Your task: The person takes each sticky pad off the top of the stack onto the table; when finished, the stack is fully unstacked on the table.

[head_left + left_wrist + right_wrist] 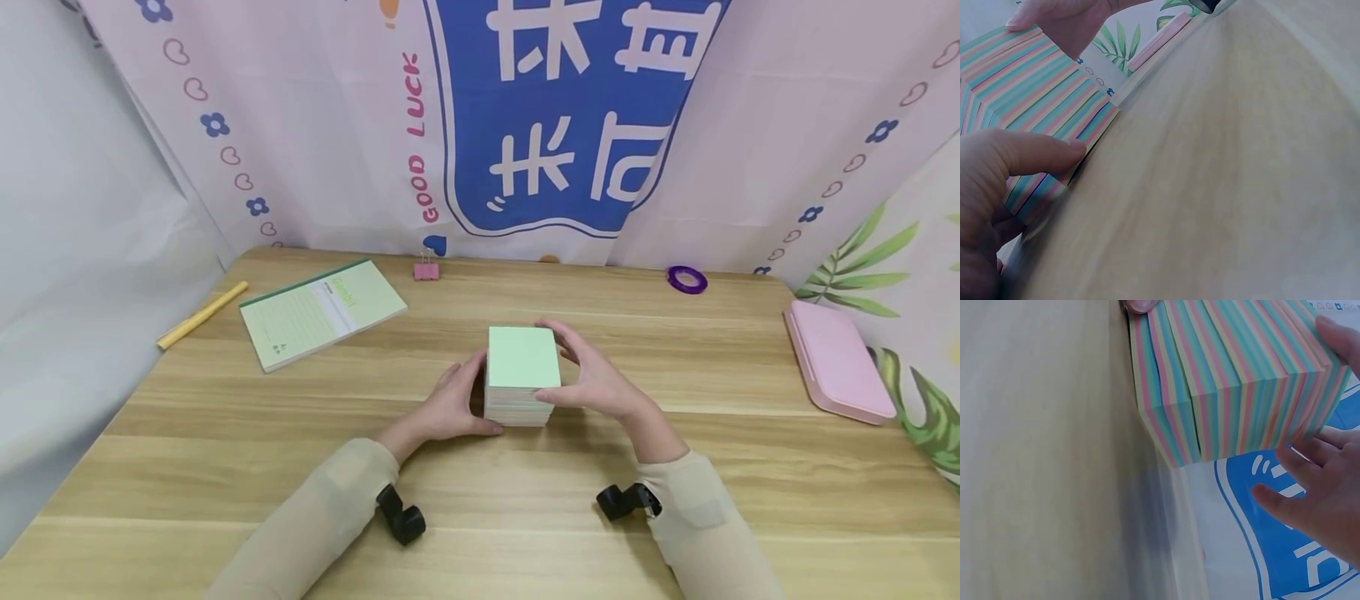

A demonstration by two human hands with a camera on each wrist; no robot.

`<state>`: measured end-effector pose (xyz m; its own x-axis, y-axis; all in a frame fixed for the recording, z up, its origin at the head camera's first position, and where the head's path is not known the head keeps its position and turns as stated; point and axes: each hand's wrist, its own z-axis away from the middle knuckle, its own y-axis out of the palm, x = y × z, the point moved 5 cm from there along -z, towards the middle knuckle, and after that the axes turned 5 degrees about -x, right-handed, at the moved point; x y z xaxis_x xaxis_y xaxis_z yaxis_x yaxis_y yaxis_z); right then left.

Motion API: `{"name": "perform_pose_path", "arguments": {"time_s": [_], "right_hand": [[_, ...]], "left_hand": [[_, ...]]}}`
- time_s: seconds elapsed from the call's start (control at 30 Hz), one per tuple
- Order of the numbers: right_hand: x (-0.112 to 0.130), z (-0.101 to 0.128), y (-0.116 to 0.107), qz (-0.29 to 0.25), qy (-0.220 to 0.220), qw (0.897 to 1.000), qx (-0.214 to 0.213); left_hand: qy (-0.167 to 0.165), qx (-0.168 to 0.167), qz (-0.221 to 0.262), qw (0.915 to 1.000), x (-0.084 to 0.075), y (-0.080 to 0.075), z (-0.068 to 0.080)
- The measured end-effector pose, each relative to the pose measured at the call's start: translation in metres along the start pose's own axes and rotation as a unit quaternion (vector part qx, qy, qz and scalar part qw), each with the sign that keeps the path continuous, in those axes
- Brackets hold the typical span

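Observation:
A cube-shaped block of note paper (522, 358) stands on the wooden table (480, 500), with a pale green top sheet and striped pastel sides (1229, 381). My left hand (450, 408) holds its left side, the thumb (1029, 153) pressing the striped face (1029, 94). My right hand (592, 379) cups the right side, one finger curled over the far top edge and the thumb (1341, 337) on a corner. Its other fingers (1297, 487) hang spread just off the block. The block rests on the table between both hands.
A green notebook (322, 312) and a yellow pen (201, 315) lie at the back left. A pink binder clip (426, 270) and a purple tape roll (687, 279) sit by the printed backdrop. A pink case (836, 360) lies at the right edge.

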<state>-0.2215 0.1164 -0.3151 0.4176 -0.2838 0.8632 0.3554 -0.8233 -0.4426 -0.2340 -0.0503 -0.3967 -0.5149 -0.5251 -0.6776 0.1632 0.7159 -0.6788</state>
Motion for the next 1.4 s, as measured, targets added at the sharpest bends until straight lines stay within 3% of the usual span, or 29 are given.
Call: {"name": "perform_pose_path", "arguments": {"time_s": [0.27,0.5,0.93,1.4], "right_hand": [[0.006,0.001,0.0,0.034,0.006,0.999,0.001],[0.006,0.0,0.0,0.011,0.008,1.0,-0.01],[-0.024,-0.003,-0.003,-0.026,0.006,0.999,-0.031],[-0.02,-0.004,-0.005,-0.046,-0.006,0.998,-0.039]], "left_hand": [[0.0,0.0,0.003,1.0,0.0,-0.001,-0.001],[0.001,0.001,0.004,1.0,-0.001,-0.001,0.0],[0.0,0.001,-0.003,1.0,0.001,0.002,-0.001],[-0.003,-0.001,-0.006,1.0,0.0,0.0,-0.001]]}}
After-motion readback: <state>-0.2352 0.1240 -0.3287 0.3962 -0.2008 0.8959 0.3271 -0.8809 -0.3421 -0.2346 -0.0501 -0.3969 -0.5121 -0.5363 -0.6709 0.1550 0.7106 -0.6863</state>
